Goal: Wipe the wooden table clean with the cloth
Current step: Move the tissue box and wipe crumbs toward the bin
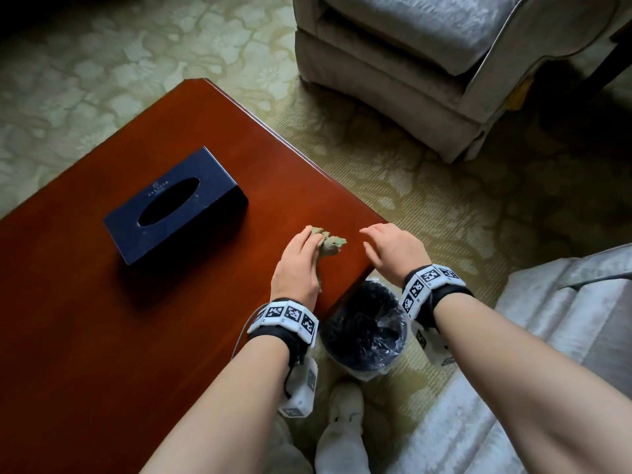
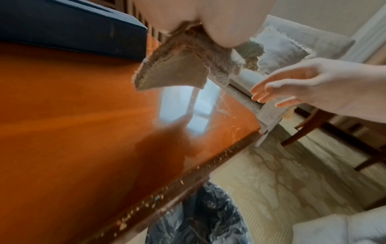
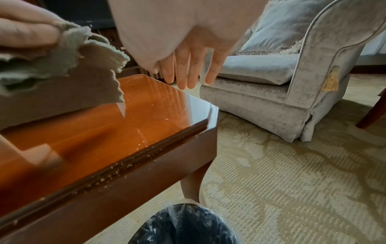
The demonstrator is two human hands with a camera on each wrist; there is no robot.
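My left hand grips a bunched grey-green cloth low over the reddish wooden table, close to its near right corner. From the left wrist, the cloth hangs out of my palm above the glossy top. Whether it touches the wood is unclear. My right hand hovers open, palm down, over the table's corner, just right of the cloth, its straight fingers holding nothing. Pale crumbs lie along the groove of the table's edge.
A dark blue tissue box stands on the table left of my hands. A lined black waste bin sits on the carpet under the near edge. A grey armchair stands beyond the table, and a pale sofa is at the right.
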